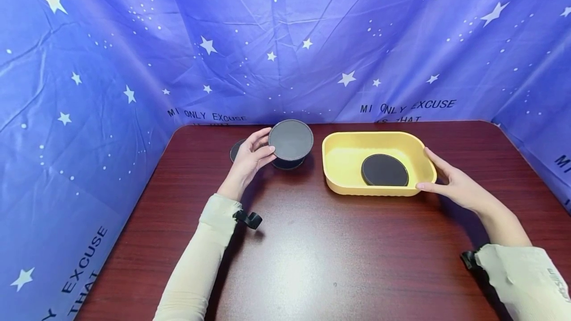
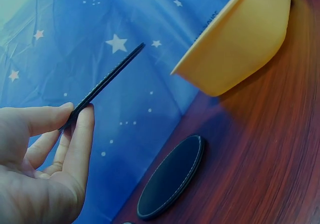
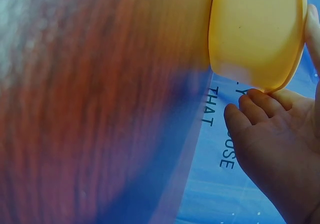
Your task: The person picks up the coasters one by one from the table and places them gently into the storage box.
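Note:
My left hand point(image 1: 247, 163) pinches a round black coaster point(image 1: 291, 139) by its edge, raised above the table. In the left wrist view the thumb and fingertips meet on the rim of this coaster point(image 2: 107, 80), seen edge-on. Below it lies another black coaster point(image 1: 287, 164), partly covered in the head view; a further coaster point(image 1: 237, 150) shows behind the left hand. One more coaster point(image 1: 384, 170) lies inside a yellow plastic basin point(image 1: 352, 189). My right hand point(image 1: 461, 188) rests at the basin's right end, thumb on the front rim and extended fingers against the side.
The dark red wooden table point(image 1: 339, 256) ends at the back against a blue star-printed cloth point(image 1: 250, 24), which also hangs at both sides. A black strap point(image 1: 248, 219) sticks out from the left sleeve.

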Available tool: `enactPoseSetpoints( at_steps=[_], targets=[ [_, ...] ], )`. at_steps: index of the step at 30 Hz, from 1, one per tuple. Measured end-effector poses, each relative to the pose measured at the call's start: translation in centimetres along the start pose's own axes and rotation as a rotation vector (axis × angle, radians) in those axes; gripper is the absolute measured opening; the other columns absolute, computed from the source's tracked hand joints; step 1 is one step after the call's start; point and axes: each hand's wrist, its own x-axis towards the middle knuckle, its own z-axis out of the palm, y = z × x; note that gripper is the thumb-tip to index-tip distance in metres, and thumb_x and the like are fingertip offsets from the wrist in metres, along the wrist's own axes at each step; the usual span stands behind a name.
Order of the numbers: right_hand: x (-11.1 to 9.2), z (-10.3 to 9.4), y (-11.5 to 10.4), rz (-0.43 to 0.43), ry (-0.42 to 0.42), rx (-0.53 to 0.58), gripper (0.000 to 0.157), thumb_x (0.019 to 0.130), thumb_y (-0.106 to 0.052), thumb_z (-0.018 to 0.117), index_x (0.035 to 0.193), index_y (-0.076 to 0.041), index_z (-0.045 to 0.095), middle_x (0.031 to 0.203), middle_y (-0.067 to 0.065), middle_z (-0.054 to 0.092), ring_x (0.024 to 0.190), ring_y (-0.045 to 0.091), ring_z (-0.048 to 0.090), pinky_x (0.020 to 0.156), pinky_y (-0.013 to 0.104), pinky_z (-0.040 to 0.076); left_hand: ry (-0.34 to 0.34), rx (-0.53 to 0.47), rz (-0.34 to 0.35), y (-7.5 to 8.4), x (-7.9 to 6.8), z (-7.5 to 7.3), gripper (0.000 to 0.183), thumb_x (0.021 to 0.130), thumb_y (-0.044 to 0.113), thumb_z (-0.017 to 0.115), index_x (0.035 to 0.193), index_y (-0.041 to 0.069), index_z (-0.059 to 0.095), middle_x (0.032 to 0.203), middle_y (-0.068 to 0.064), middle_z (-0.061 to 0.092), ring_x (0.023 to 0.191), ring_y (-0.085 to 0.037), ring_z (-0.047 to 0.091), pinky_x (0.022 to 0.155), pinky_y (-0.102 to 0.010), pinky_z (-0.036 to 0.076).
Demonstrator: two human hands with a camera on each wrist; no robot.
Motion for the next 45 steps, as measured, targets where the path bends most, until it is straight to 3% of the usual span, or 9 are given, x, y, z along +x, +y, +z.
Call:
enactPoseSetpoints(
  at_steps=[24, 45],
  targets=[
    [0.1, 0.1, 0.3, -0.028, 0.006, 0.016, 0.094, 0.091, -0.002, 0.068, 0.16, -0.009, 0.004, 0.164, 0.027, 0.005, 0.128, -0.026, 0.019, 0.098, -0.009, 0.021, -0.092, -0.014, 0.029, -1.4, 0.8, 3.9, 0.059, 0.093, -0.01, 0.056, 0.148, 0.005, 0.043, 0.114, 0.002, 0.061, 0.083, -0.005, 0.066, 0.074, -0.019, 0.06],
    [0.0, 0.0, 0.0, 0.001, -0.007, 0.014, 0.093, 0.093, -0.005, 0.066, 0.161, -0.011, 0.002, 0.165, 0.025, 0.004, 0.127, -0.025, 0.019, 0.097, -0.01, 0.021, -0.135, 0.02, 0.024, -1.9, 1.3, 7.0, 0.057, 0.093, -0.01, 0.057, 0.146, 0.007, 0.047, 0.118, -0.006, 0.059, 0.082, -0.005, 0.065, 0.073, -0.019, 0.06]
  ],
)
